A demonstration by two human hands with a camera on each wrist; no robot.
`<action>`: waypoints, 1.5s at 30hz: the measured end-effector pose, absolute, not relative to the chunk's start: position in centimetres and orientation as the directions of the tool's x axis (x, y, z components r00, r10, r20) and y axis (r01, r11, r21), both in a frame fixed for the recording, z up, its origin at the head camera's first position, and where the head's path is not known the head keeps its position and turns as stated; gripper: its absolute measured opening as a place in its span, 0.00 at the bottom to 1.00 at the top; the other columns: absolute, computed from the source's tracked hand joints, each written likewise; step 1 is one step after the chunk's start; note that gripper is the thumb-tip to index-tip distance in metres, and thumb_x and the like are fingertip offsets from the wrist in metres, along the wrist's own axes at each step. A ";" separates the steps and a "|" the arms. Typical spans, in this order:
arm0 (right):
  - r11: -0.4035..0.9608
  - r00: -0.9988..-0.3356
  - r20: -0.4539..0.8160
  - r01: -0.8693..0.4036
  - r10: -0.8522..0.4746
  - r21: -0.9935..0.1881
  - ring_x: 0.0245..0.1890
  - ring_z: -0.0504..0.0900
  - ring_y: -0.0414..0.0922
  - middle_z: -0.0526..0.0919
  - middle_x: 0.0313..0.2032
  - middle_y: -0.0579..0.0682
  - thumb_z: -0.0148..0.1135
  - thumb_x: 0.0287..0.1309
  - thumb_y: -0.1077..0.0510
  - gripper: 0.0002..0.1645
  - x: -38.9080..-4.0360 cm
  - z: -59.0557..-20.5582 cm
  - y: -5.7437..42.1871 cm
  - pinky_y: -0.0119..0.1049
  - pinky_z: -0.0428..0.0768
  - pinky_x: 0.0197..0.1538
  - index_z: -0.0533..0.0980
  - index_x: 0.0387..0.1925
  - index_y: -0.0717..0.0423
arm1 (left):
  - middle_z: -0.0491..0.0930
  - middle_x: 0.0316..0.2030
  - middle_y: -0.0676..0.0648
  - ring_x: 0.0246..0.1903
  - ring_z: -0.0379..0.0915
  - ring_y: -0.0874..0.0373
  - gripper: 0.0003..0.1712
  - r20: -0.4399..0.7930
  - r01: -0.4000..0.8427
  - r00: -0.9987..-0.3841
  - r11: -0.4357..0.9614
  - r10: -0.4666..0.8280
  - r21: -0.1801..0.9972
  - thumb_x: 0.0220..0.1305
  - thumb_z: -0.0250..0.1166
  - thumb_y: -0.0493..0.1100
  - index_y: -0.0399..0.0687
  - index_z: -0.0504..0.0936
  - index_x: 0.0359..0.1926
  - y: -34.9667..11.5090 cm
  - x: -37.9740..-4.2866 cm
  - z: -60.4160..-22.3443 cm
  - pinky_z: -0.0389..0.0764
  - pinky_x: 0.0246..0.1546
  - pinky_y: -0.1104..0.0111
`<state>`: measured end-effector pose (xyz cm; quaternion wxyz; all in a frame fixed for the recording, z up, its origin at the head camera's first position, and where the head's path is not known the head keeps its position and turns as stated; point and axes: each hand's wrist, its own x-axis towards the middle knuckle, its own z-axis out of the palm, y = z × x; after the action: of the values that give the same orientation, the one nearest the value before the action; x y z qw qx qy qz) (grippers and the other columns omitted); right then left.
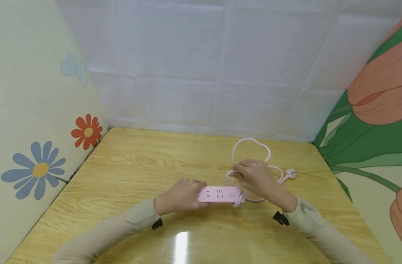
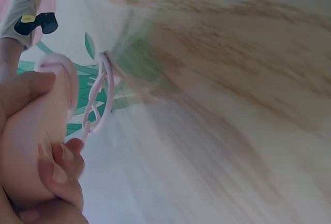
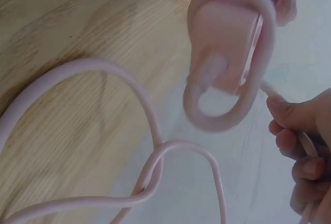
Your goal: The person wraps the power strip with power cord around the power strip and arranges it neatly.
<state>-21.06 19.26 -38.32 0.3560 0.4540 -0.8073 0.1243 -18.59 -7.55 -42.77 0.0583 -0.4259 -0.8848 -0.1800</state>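
A pink power strip (image 1: 215, 194) is held over the table with its socket face up. My left hand (image 1: 182, 194) grips its left end, fingers wrapped underneath in the left wrist view. The strip's own pink cord (image 3: 230, 118) comes out of the right end and loops around that end. In the right wrist view my right hand (image 3: 310, 151) pinches a stretch of this cord between thumb and fingers, just off the strip's end. More cord (image 1: 250, 139) lies in loose loops beyond and right of the right hand, ending in a round plug (image 1: 290, 173).
Under everything is a wood-grain table (image 1: 148, 157), with a glare spot near its front edge. A white sheet (image 1: 174, 66) hangs behind it. Flower-printed panels (image 1: 26, 110) stand along the left and right sides. A dark band (image 1: 281, 218) hangs at the right wrist.
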 end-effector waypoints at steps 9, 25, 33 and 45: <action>0.576 -0.396 0.711 -0.817 -0.581 0.017 0.18 0.80 0.43 0.84 0.23 0.50 0.76 0.42 0.62 0.08 -20.8 -38.3 19.4 0.33 0.77 0.19 0.83 0.25 0.59 | 0.73 0.21 0.57 0.16 0.64 0.67 0.22 0.282 0.689 -0.724 0.675 0.629 0.263 0.52 0.73 0.60 0.47 0.79 0.32 -7.5 -18.6 -42.2 0.66 0.14 0.77; 0.548 -0.581 0.569 -0.797 -0.582 -0.254 0.20 0.77 0.33 0.85 0.27 0.48 0.67 0.58 0.65 0.09 -20.2 -38.4 20.0 0.25 0.76 0.22 0.82 0.40 0.65 | 0.74 0.19 0.55 0.13 0.63 0.67 0.27 0.349 0.662 -0.742 0.706 0.572 0.252 0.54 0.72 0.62 0.41 0.81 0.36 -9.1 -20.3 -41.8 0.64 0.09 0.79; 0.420 -0.586 0.462 -0.806 -0.666 -0.418 0.22 0.70 0.29 0.80 0.25 0.44 0.57 0.64 0.72 0.08 -19.9 -38.5 20.4 0.27 0.73 0.23 0.78 0.43 0.66 | 0.75 0.18 0.53 0.12 0.62 0.67 0.28 0.409 0.679 -0.714 0.704 0.568 0.208 0.54 0.72 0.62 0.39 0.81 0.34 -9.6 -20.9 -41.3 0.61 0.08 0.80; 0.312 -0.509 0.480 -0.846 -0.715 -0.433 0.24 0.72 0.32 0.78 0.22 0.42 0.55 0.63 0.74 0.13 -19.8 -39.3 20.1 0.34 0.75 0.31 0.77 0.35 0.55 | 0.71 0.17 0.56 0.12 0.61 0.67 0.27 0.406 0.655 -0.742 0.708 0.534 0.265 0.54 0.72 0.62 0.41 0.80 0.32 -9.9 -21.4 -40.8 0.61 0.08 0.78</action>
<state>-19.84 20.13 -39.32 0.0994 0.4853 -0.8038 0.3294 -21.38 -9.90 -40.76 0.1511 -0.3260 -0.9117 -0.1993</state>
